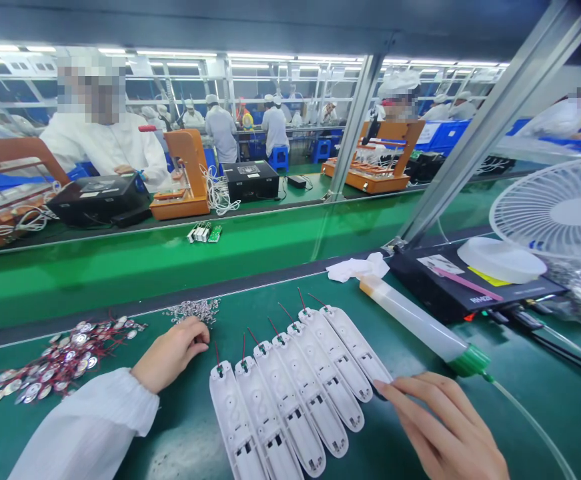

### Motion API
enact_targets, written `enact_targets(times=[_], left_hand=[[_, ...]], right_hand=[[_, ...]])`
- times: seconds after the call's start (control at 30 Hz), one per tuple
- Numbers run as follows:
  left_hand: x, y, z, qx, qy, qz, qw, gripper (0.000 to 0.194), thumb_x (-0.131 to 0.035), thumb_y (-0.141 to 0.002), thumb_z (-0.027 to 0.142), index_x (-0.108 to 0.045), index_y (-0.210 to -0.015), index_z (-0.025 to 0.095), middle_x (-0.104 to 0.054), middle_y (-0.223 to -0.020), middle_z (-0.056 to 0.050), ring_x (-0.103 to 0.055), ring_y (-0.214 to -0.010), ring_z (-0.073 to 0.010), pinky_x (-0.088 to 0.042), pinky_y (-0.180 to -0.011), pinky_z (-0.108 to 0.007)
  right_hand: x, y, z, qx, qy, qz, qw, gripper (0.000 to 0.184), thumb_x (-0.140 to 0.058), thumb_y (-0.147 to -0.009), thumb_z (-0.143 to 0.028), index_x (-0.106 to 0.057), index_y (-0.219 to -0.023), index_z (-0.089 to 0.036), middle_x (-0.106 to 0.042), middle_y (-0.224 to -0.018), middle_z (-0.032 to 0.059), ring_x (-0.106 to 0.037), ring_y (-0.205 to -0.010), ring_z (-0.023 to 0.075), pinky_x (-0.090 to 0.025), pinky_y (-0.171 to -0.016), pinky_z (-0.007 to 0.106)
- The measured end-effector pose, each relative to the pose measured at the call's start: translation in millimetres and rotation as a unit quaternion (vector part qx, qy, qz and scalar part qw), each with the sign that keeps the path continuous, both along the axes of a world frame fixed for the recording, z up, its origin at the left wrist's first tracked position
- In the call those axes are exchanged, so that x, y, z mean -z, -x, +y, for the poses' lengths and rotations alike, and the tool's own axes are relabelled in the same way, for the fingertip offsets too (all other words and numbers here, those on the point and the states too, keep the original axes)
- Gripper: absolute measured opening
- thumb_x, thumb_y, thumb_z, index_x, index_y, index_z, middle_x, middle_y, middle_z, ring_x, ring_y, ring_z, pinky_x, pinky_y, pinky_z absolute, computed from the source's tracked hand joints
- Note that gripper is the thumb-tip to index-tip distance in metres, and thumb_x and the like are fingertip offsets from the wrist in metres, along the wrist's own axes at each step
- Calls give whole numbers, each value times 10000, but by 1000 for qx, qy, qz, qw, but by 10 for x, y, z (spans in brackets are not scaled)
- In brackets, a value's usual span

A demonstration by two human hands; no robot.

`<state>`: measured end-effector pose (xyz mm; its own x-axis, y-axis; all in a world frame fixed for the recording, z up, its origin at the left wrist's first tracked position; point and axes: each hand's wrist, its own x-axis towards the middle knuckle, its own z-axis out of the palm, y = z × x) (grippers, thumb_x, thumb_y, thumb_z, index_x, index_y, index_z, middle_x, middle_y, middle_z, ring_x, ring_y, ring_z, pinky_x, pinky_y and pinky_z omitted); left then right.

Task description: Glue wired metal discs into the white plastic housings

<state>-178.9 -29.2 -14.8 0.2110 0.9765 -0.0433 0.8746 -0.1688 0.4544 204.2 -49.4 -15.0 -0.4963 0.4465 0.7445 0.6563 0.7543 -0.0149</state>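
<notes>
Several long white plastic shells (295,400) lie side by side on the green bench, each with a thin red wire at its far end. My right hand (443,420) has its fingertips on the near end of the rightmost shell (357,347), covering that end. Left of the row, my left hand (173,353) is closed with its fingers curled, just in front of a pile of tiny metallic parts (195,311). Anything between those fingers is hidden. Farther left is a heap of round metal discs with red wires (77,347).
A translucent syringe tube (415,320) with a green cap and hose lies right, near a white cloth (357,267). Behind it are a black control box (450,287) and a fan (565,207). Metal posts rise ahead. Across the green belt (260,240), co-workers sit beside orange fixtures (183,177).
</notes>
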Motion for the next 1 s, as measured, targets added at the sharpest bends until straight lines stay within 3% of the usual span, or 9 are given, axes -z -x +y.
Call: enact_targets(times=[0.17, 0.27, 0.37, 0.47, 0.53, 0.6, 0.73, 0.83, 1.0], left_hand=[[-95, -83, -19, -27, -24, -48, 998, 176, -416, -823, 301, -548, -764, 202, -565, -717, -10, -539, -646, -162, -428, -594, -267], [-265, -365, -40, -32, -10, -143, 989, 259, -411, -832, 368, -597, -883, 194, -581, -785, -20, -537, -548, -124, -439, -490, -234], [-433, -811, -71, -43, 70, -349, 934, 243, -521, -766, 388, -637, -776, 175, -603, -773, -15, -497, -395, -71, -434, -416, -217], [-515, -1205, -109, -44, 134, -432, 891, 234, -580, -715, 387, -641, -776, 170, -629, -630, 2, -513, -347, -87, -423, -381, -204], [-512, -1362, -129, -32, 143, -434, 889, 234, -588, -709, 389, -640, -775, 170, -651, -610, -4, -521, -336, -95, -424, -367, -200], [-479, -1437, -145, -13, 121, -409, 904, 213, -584, -720, 377, -641, -752, 174, -662, -616, -7, -528, -333, -96, -427, -358, -193], [-404, -1477, -183, 36, -7, -322, 946, 132, -544, -757, 269, -654, -722, 204, -660, -600, 20, -518, -339, -79, -424, -355, -166], [-393, -1506, -220, 73, -99, -263, 957, 152, -521, -753, 177, -658, -721, 234, -665, -617, 42, -534, -407, -79, -452, -406, -149], [-370, -1583, -239, 102, -106, -210, 967, 174, -472, -759, 137, -621, -734, 223, -665, -646, 41, -535, -428, -85, -464, -437, -163]], right_hand=[[-53, 68, -55, -9, 11, 20, 1000, 242, -426, -881, -68, -625, -953, -187, -622, -756, 51, -547, -676, 168, -449, -618, 297], [-115, 209, -89, -20, 40, 66, 997, 235, -444, -857, -43, -622, -930, -179, -607, -762, 55, -545, -697, 168, -453, -619, 292], [-201, 450, -114, -26, 83, 153, 984, 212, -489, -824, -27, -623, -916, -163, -592, -775, 61, -536, -716, 166, -465, -616, 286], [-271, 687, -117, -28, 118, 218, 968, 183, -511, -820, -47, -621, -905, -167, -590, -750, 47, -531, -695, 157, -468, -589, 275], [-288, 781, -110, -23, 125, 240, 963, 163, -517, -820, -63, -618, -884, -174, -589, -734, 36, -521, -673, 153, -460, -570, 274], [-280, 813, -107, -16, 122, 246, 962, 151, -520, -817, -62, -617, -862, -168, -587, -723, 35, -512, -665, 152, -452, -566, 276], [-229, 776, -123, -1, 105, 234, 967, 152, -506, -824, -58, -618, -871, -149, -594, -734, 46, -509, -678, 158, -454, -590, 284], [-193, 740, -141, 2, 81, 198, 977, 148, -483, -841, -68, -610, -861, -140, -608, -744, 55, -510, -689, 165, -450, -621, 297], [-170, 679, -163, 26, 46, 96, 994, 227, -398, -868, -68, -599, -778, -127, -602, -689, 66, -484, -673, 183, -393, -626, 328]])
